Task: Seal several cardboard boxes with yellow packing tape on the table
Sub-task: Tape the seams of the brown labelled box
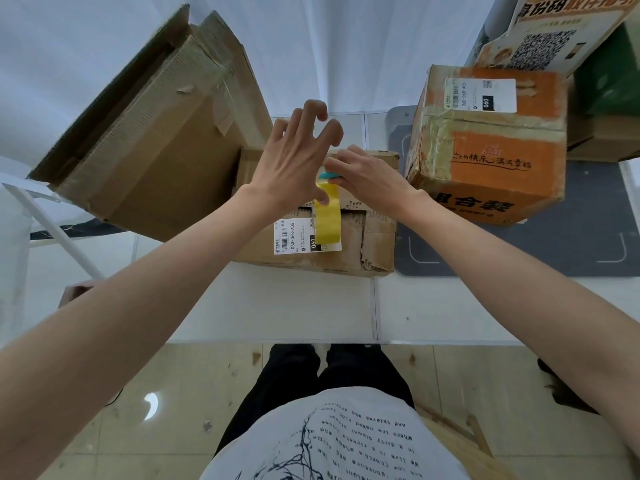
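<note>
Yellow tape (327, 216): strip running over the front edge of the small cardboard box (377, 237) at mid surface (304, 306). Left hand (294, 161): thumb pressing the strip, fingers spread and curled. Right hand (367, 176): pinching a blue-edged tool (327, 175) at the tape's upper end; orange box (491, 147) right, flattened cartons (156, 133) left.

Seems a parcel packing or mailroom place: white desk (311, 306) crowded with worn cardboard boxes (156, 140), courier shipping label (479, 95), QR-code pickup sign (554, 39), grey mat (571, 244).

"060-068-A05" and "060" are printed on the white label (306, 236) of the middle box (367, 237) and repeated on the orange box's label (479, 95).
</note>
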The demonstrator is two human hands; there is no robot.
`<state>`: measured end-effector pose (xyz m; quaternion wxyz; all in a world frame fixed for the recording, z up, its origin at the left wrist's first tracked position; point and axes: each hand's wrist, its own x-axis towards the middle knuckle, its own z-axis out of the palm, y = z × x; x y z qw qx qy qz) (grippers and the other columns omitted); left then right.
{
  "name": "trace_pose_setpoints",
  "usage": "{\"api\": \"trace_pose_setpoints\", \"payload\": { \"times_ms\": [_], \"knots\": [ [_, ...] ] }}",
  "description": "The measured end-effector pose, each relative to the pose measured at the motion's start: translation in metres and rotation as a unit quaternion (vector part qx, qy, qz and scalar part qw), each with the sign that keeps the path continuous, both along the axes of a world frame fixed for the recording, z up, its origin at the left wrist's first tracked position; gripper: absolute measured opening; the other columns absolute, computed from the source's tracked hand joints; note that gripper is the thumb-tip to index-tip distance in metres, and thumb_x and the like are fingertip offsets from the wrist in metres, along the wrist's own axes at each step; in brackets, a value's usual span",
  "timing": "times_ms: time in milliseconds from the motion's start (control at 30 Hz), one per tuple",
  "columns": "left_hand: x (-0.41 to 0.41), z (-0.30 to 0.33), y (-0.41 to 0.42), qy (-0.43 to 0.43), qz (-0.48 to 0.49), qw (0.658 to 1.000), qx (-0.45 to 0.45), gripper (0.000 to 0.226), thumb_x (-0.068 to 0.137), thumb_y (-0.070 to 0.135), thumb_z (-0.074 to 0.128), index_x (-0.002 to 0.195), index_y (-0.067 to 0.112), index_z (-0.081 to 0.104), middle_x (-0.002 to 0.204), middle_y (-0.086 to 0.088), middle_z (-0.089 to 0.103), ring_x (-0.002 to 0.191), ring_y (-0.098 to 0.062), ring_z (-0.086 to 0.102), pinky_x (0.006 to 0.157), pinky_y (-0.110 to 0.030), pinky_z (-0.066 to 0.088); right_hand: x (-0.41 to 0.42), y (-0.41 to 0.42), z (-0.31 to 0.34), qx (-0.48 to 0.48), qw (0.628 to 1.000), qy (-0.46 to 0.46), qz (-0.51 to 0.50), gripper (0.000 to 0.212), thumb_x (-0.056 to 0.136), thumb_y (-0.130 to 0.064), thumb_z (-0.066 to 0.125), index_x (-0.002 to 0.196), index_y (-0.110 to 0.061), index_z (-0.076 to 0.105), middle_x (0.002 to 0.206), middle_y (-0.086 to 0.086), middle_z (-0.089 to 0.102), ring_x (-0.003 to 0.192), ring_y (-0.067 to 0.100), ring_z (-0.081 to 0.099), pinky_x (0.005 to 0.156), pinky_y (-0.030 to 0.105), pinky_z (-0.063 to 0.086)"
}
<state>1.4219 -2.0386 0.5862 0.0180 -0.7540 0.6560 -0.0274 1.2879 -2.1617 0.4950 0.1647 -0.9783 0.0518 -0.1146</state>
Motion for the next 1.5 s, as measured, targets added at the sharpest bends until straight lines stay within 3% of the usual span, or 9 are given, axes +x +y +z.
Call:
{"api": "trace_pose_setpoints", "payload": {
  "times_ms": [467,667,767,900,1000,1100,1200,1400,1500],
  "knots": [
    [-0.001,0.003,-0.001,0.001,0.004,1.0,0.008,0.098,0.048,0.055,0.096,0.124,0.02,0.044,0.136,-0.014,0.038,0.114,-0.029,0.046,0.096,-0.041,0.039,-0.022,-0.002,-0.005,0.024,0.999,-0.012,-0.032,0.017,0.105,-0.025,0.052,0.113,-0.009,0.053,0.102,0.011,0.056,0.093,0.025,0.051,0.071,0.036,0.052],
    [0.001,0.005,0.001,0.008,0.008,1.0,0.007,0.099,0.047,0.055,0.096,0.125,0.019,0.045,0.137,-0.014,0.038,0.117,-0.03,0.044,0.097,-0.04,0.037,-0.042,-0.004,-0.014,0.051,0.99,0.006,-0.131,0.018,0.103,-0.023,0.055,0.11,-0.006,0.053,0.096,0.011,0.056,0.086,0.02,0.049,0.07,0.04,0.055],
    [0.001,0.005,0.002,0.014,0.009,1.0,0.007,0.1,0.047,0.055,0.096,0.125,0.019,0.045,0.138,-0.014,0.038,0.119,-0.03,0.044,0.098,-0.04,0.036,-0.056,0.01,-0.016,0.174,0.954,-0.026,-0.242,0.015,0.105,-0.024,0.053,0.108,-0.01,0.055,0.095,0.005,0.059,0.077,0.014,0.055,0.071,0.026,0.052],
    [0.002,0.006,0.003,0.021,0.012,1.0,0.003,0.101,0.045,0.056,0.096,0.124,0.019,0.044,0.138,-0.015,0.038,0.119,-0.031,0.044,0.098,-0.04,0.036,-0.091,0.048,-0.037,0.281,0.852,-0.143,-0.419,0.017,0.105,-0.015,0.048,0.107,-0.002,0.059,0.103,0.008,0.051,0.081,0.006,0.044,0.079,0.008,0.038],
    [0.003,0.006,0.005,0.027,0.014,1.0,0.0,0.101,0.045,0.056,0.096,0.124,0.019,0.044,0.138,-0.015,0.038,0.119,-0.031,0.044,0.098,-0.04,0.036,-0.123,0.068,-0.067,0.303,0.78,-0.124,-0.534,0.023,0.106,-0.014,0.047,0.118,0.002,0.058,0.114,0.017,0.052,0.093,0.008,0.045,0.085,0.019,0.044],
    [0.003,0.006,0.006,0.029,0.012,1.0,-0.001,0.102,0.045,0.057,0.095,0.124,0.02,0.044,0.138,-0.015,0.038,0.119,-0.03,0.044,0.098,-0.04,0.036,-0.145,0.071,-0.092,0.372,0.711,-0.029,-0.596,0.033,0.105,-0.013,0.05,0.137,-0.005,0.046,0.132,0.019,0.055,0.115,0.029,0.055,0.084,0.027,0.039],
    [0.001,0.006,0.008,0.03,0.009,1.0,-0.001,0.102,0.045,0.058,0.095,0.125,0.02,0.044,0.138,-0.014,0.038,0.119,-0.03,0.044,0.098,-0.039,0.036,-0.156,0.063,-0.11,0.382,0.676,0.006,-0.63,0.021,0.103,-0.007,0.054,0.122,-0.001,0.049,0.123,0.021,0.059,0.111,0.037,0.059,0.079,0.028,0.037],
    [-0.001,0.008,0.01,0.031,0.005,1.0,0.002,0.102,0.045,0.059,0.095,0.125,0.02,0.044,0.138,-0.013,0.037,0.118,-0.029,0.044,0.097,-0.039,0.037,-0.144,0.047,-0.1,0.265,0.684,0.07,-0.676,0.016,0.094,-0.009,0.063,0.11,-0.009,0.06,0.134,0.017,0.043,0.114,0.038,0.05,0.093,0.04,0.041],
    [-0.002,0.008,0.011,0.032,0.005,0.999,0.003,0.102,0.046,0.059,0.094,0.125,0.02,0.044,0.139,-0.013,0.037,0.118,-0.029,0.044,0.098,-0.039,0.037,-0.118,0.049,-0.07,0.197,0.728,-0.102,-0.649,0.011,0.088,-0.007,0.06,0.097,-0.012,0.059,0.113,0.011,0.05,0.1,0.022,0.053,0.084,0.033,0.041]
  ]
}}
